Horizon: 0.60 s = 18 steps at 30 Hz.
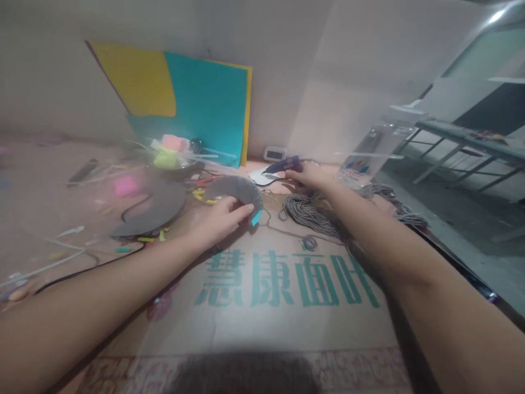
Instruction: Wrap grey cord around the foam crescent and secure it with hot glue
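Partly hiding its near end, the left hand [229, 216] pinches a curved grey piece [229, 186], finely ribbed along its outer rim with a turquoise tab [256, 218], above the far part of a printed sheet [246, 334] on the table [41, 191]. The right hand [307, 176] closes around the mostly covered handle of a smooth blue glue gun [281, 166], nozzle over a white pad [260, 177]; its forearm partly hides looped, cord-like grey yarn [309, 214], and the clutter farther left blurs into unreadable shapes.
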Tool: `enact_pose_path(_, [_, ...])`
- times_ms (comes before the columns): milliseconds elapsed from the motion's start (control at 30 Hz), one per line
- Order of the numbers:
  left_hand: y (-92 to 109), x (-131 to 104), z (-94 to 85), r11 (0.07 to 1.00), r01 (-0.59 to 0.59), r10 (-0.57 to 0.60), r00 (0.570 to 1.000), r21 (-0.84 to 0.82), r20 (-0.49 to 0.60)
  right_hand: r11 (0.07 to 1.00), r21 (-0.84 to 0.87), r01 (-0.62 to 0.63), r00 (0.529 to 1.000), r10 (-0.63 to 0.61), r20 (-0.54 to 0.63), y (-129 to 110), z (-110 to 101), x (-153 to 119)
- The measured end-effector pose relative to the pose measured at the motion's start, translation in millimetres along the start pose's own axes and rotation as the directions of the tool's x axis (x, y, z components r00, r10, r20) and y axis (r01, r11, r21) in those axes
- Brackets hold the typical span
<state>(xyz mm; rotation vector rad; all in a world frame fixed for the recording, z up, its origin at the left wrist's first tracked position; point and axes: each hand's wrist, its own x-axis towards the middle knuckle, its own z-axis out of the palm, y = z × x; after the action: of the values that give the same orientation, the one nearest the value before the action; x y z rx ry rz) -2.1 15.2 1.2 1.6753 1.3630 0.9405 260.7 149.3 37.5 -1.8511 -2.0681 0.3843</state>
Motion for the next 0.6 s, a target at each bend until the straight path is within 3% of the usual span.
enact_pose_path(133, [5, -4, -1.1, 0.999, 0.042, -0.043, 0.998, 0.010, 0.041, 0.994, -0.070, 0.090, 0.989, -0.097, -0.114, -14, -16, -47])
enact_pose_path(200, [8, -6, -1.4, 0.997, 0.076, -0.075, 0.996, -0.020, 0.050, 0.968, 0.069, 0.240, 0.954, -0.222, -0.202, -28, -12, -78])
enact_pose_path(233, [9, -6, -1.4, 0.996, 0.087, -0.085, 0.995, -0.036, 0.044, 0.938, 0.229, 0.261, 0.960, -0.226, -0.168, -36, -6, -93])
enact_pose_path(300, [9, -7, -1.3, 0.996, 0.087, -0.085, 0.996, -0.033, 0.040, 0.787, 0.593, 0.169, 0.975, -0.220, 0.015, -50, 10, -118])
enact_pose_path(367, [7, -6, -1.2, 0.998, 0.063, -0.063, 0.997, -0.004, 0.040, 0.635, 0.771, 0.053, 0.956, -0.254, 0.144, -57, 28, -133])
enact_pose_path(433, [5, -4, -1.0, 0.999, 0.035, -0.036, 0.998, 0.022, 0.047, 0.533, 0.846, -0.020, 0.947, -0.261, 0.186, -58, 44, -139])
enact_pose_path(500, [3, -3, -0.7, 0.999, 0.017, -0.019, 0.998, 0.039, 0.067, 0.515, 0.857, -0.020, 0.951, -0.255, 0.176, -54, 53, -139])
enact_pose_path(600, [4, -4, 0.2, 1.000, 0.004, -0.005, 0.997, 0.012, 0.082, 0.629, 0.771, 0.098, 0.963, -0.256, 0.086, -46, 58, -136])
